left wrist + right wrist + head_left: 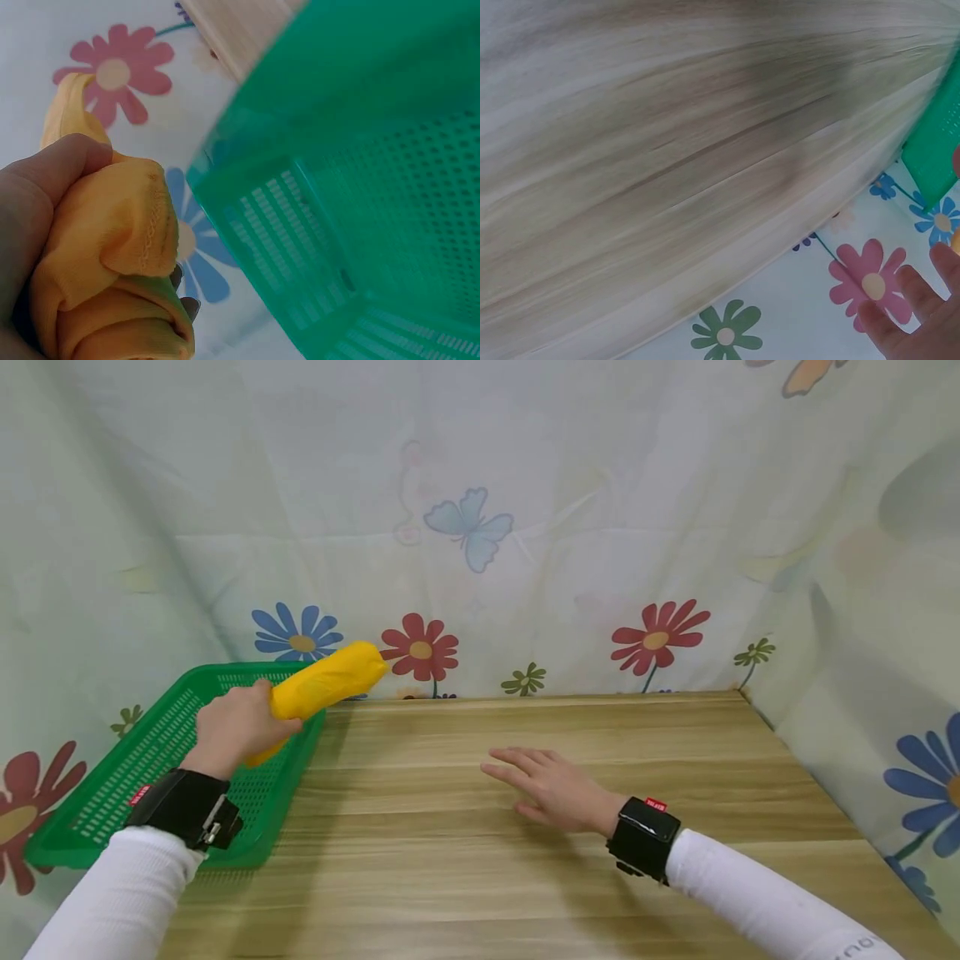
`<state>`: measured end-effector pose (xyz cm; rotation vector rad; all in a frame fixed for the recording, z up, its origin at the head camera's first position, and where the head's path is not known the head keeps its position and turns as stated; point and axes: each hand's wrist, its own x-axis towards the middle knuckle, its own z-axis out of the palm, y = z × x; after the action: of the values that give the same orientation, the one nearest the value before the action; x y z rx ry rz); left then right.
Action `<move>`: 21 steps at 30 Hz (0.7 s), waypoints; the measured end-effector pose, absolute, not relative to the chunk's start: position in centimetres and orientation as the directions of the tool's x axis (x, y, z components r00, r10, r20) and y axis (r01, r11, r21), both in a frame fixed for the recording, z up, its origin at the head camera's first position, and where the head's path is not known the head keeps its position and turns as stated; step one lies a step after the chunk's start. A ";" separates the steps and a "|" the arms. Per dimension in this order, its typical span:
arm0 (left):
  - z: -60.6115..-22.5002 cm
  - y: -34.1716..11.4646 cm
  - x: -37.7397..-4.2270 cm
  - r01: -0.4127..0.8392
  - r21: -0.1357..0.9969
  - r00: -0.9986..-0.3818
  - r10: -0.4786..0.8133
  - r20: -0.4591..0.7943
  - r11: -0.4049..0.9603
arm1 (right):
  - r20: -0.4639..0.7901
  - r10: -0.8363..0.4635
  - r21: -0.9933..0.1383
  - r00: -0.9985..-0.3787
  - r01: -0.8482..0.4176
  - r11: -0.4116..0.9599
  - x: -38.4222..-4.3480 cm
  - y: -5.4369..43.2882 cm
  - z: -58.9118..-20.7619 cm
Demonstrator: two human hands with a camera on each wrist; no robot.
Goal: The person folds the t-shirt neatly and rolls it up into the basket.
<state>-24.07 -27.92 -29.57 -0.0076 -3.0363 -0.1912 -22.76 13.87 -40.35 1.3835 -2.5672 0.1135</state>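
Note:
My left hand [240, 724] grips a rolled bundle of yellow cloth [330, 679] above the green plastic basket [288, 793]. Up close in the left wrist view, the cloth [112, 225] shows soft folds and a stitched seam, with the thumb lying across its top and fingertips coming round its far side. Over the middle of the wooden table, my right hand [558, 789] hovers with fingers spread and nothing in them. Part of that hand [922, 322] appears at the lower right corner of the right wrist view.
The basket, with slotted walls, stands at the table's left side. A wood-grain table [420, 877] stretches to the right of it. Behind and at both sides hangs a pale curtain [555, 568] printed with flowers and a butterfly.

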 end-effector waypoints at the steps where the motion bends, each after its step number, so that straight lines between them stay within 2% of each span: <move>1: -29.7 -28.4 -24.0 0.003 0.126 -0.995 -0.010 0.100 0.992 | 0.228 -0.816 0.029 -0.531 -0.834 0.550 -22.7 13.7 -40.3; 8: -30.3 -31.3 -23.5 -0.073 0.137 -0.994 -0.083 0.074 0.988 | 0.213 -0.824 0.008 -0.525 -0.843 0.538 -22.8 12.1 -40.3; 21: -31.1 -35.0 -23.1 -0.200 0.131 -0.979 -0.202 -0.005 0.971 | 0.228 -0.862 0.050 -0.453 -0.878 0.475 -22.6 9.4 -40.5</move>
<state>-23.10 -34.96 -31.10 0.3172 -3.1104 -0.2050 -22.57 9.38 -40.46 1.4999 -2.5010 0.1102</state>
